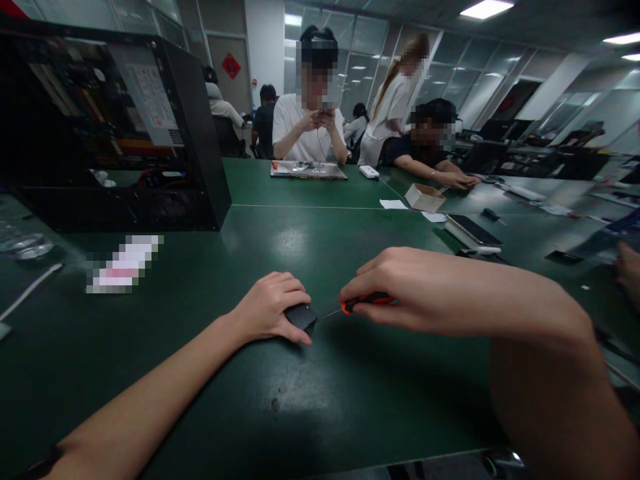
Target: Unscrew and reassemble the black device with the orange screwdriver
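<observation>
My left hand (273,303) rests on the green table (310,393) and grips a small black object (301,316), holding it down. My right hand (400,290) holds a small screwdriver with a red and black handle (367,301). Its thin metal shaft points left, and the tip meets the right side of the black object. Both hands are near the middle of the table, close to me.
An open black computer case (115,127) stands at the back left. A white strip (30,290) and a blurred pink label (125,263) lie at left. Other people sit across the table with a board (307,170), a small box (424,197) and a phone-like device (473,232).
</observation>
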The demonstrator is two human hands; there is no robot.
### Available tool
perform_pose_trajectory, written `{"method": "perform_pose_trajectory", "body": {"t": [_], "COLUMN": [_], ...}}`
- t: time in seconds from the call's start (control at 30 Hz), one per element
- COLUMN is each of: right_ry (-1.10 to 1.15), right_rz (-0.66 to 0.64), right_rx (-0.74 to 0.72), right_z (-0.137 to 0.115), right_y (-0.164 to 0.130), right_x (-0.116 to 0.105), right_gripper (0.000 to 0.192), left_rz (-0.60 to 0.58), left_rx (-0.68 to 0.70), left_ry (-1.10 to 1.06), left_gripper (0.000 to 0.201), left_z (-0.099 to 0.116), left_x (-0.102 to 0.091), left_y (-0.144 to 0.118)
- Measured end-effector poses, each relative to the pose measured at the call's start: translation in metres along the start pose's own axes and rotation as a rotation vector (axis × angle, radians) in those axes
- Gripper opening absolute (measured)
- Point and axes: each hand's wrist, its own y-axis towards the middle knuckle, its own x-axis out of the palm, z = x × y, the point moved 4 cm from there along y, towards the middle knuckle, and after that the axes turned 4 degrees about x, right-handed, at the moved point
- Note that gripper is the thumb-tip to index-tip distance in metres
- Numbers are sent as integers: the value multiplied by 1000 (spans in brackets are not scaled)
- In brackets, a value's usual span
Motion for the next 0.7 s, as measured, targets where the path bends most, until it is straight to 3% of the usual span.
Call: {"method": "perform_pose_trajectory", "body": {"t": [0.1,0.47,0.63,0.7], "right_ry": [22,-89,-315,-464], "right_rz": [-97,-112,-67,-64], "right_rx": [-16,14,124,184], "right_z": [-2,-9,-19,-26], "right_y": [0,1,-16,-23], "right_x": [1,5,29,49], "right_gripper": [20,18,15,27], "left_rz": [2,3,19,27], "left_rx": [-3,-6,-33,-62], "left_ry": [-2,27,60,110], "left_gripper": [75,77,81,83], "left_z": [0,1,1,1], "left_x": [0,0,3,6], "left_y": [0,1,0,1]}}
